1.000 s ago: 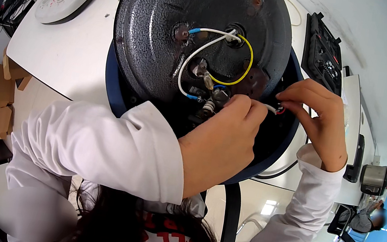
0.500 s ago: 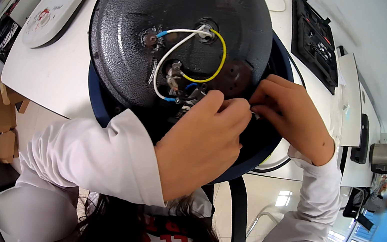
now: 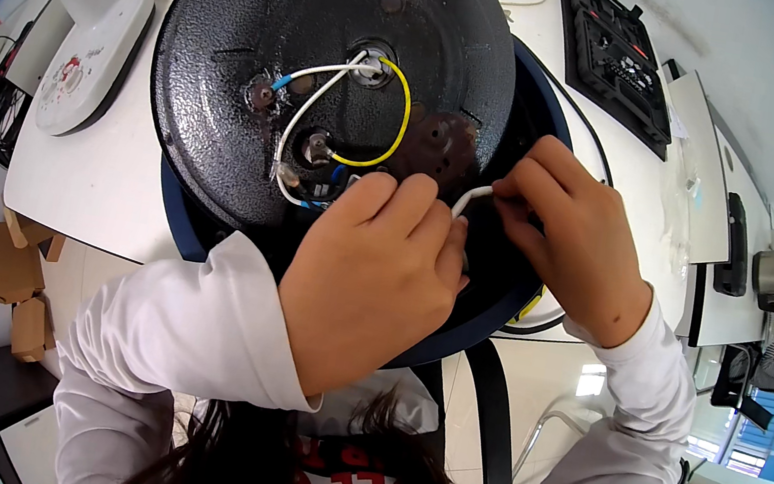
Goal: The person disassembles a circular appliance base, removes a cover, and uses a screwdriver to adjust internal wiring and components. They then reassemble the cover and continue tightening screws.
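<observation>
A black speckled round metal plate (image 3: 223, 64) stands tilted in a dark blue round housing (image 3: 179, 214). From a central hole in it run white wires (image 3: 313, 104) with blue ends and a yellow wire (image 3: 404, 118). At its lower edge, my left hand (image 3: 371, 280) is closed on something it mostly hides. My right hand (image 3: 570, 236), at the housing's right side, pinches a short white wire (image 3: 471, 195) that runs toward my left fingers. Beside them on the plate is a brown round patch (image 3: 437, 149).
A black tool case (image 3: 623, 62) lies open at the far right of the white table (image 3: 63, 181). On the left stands a white device with a flat base (image 3: 97, 59). A black cable (image 3: 587, 127) curves past the housing. Cardboard boxes (image 3: 14, 264) are on the floor.
My right hand has drawn slightly away from my left, and the white wire between them now shows. The plate and housing appear shifted left in view.
</observation>
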Motion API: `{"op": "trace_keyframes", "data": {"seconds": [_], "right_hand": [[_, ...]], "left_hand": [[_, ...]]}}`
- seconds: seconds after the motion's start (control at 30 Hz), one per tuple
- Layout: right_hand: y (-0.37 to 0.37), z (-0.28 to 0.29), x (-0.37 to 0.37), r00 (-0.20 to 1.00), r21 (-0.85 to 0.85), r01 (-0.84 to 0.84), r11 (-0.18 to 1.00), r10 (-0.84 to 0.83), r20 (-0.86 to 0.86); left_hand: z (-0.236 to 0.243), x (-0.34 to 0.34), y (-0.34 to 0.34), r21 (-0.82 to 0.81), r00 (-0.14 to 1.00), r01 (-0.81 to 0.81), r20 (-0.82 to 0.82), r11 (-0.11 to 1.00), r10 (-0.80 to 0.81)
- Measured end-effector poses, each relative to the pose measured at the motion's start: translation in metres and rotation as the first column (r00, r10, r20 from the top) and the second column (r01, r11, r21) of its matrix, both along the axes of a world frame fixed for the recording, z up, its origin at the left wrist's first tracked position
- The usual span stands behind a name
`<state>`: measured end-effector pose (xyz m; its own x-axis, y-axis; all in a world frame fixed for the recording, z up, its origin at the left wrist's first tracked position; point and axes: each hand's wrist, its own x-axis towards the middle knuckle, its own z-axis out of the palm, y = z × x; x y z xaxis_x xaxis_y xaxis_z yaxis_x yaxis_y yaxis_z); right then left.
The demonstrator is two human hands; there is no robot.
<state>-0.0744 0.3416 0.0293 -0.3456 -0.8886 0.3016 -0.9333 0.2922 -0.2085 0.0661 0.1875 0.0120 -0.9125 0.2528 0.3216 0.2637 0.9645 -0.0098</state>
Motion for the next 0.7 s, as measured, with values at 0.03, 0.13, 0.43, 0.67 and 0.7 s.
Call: {"op": "trace_keyframes", "data": {"seconds": [0.03, 0.13, 0.43, 0.67, 0.7], "right_hand": [[0.002, 0.002, 0.003, 0.998, -0.012, -0.004, 1.000, 0.003, -0.064], [0.013, 0.009, 0.013, 0.979, -0.049, -0.035, 0.998, 0.025, -0.200], [0.023, 0.002, 0.026, 0.969, -0.123, -0.124, 0.985, 0.094, -0.227], [0.017, 0.004, 0.018, 0.973, -0.060, -0.154, 0.986, 0.141, -0.182], [0.016, 0.004, 0.017, 0.978, -0.058, -0.150, 0.987, 0.140, -0.155]], "left_hand": [[0.000, -0.001, -0.001, 0.036, 1.000, -0.011, -0.022, 0.999, 0.011], [0.004, 0.001, -0.003, 0.062, 0.992, -0.085, -0.089, 0.994, 0.090], [-0.004, -0.011, 0.000, 0.101, 0.992, -0.090, -0.080, 0.991, 0.099], [-0.012, -0.013, -0.005, 0.178, 0.988, -0.047, -0.135, 0.983, 0.071], [-0.012, -0.013, -0.005, 0.181, 0.989, -0.046, -0.130, 0.982, 0.071]]}}
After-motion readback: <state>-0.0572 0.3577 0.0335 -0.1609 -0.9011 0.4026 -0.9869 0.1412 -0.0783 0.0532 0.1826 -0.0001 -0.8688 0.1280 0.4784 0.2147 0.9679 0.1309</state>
